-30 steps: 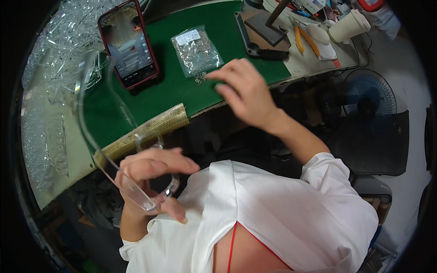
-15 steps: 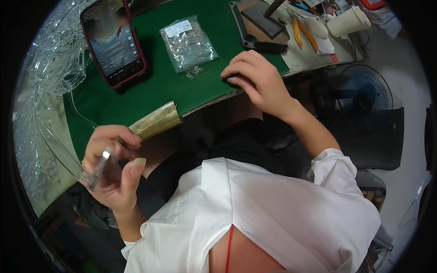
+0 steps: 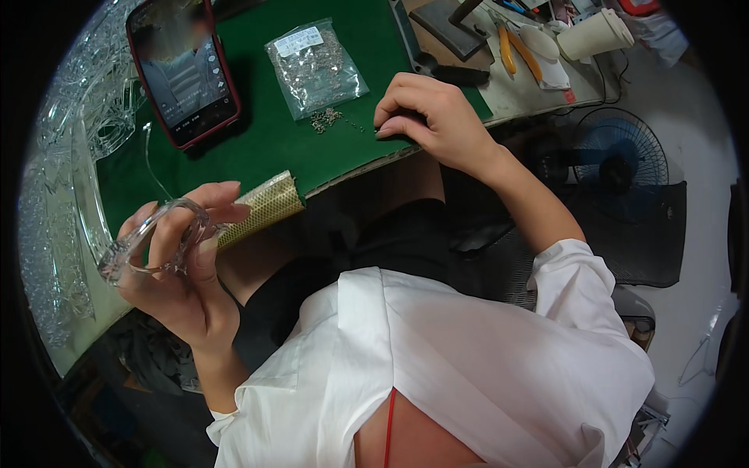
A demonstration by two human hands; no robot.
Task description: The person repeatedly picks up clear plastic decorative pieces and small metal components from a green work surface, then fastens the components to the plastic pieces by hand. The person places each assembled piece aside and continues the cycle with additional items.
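Green mat [image 3: 257, 152] covers most of the bench, dark clutter below, a fan [image 3: 616, 160] off to the right. Left hand [image 3: 175, 292] grips a clear glasses frame [image 3: 113, 269], fingers curled around the rims, frame off the bench near its left front edge. One thin clear arm rises from it over the mat. Right hand [image 3: 437, 121] is low at the mat's front edge, fingers curled, thumb and index tips close together; cannot tell if they pinch a tiny part or sit slightly apart. Loose heap of tiny metal parts [image 3: 324, 119] lies just left of those fingertips, a few strays between, clear bag [image 3: 316, 74] of similar parts right behind. Phone [image 3: 187, 78] left of bag, mesh-wrapped roll [image 3: 269, 207] along the front edge beside left hand.

Risks: heap is loose, so a careless finger sweep could scatter it; with the right hand so near the edge, a part could roll off and get lost in the dark below. Parts look tiny, so a weak pinch likely drops one. Frame's long arm could snag the roll or phone if swung; thin plastic might also flex under a hard squeeze.
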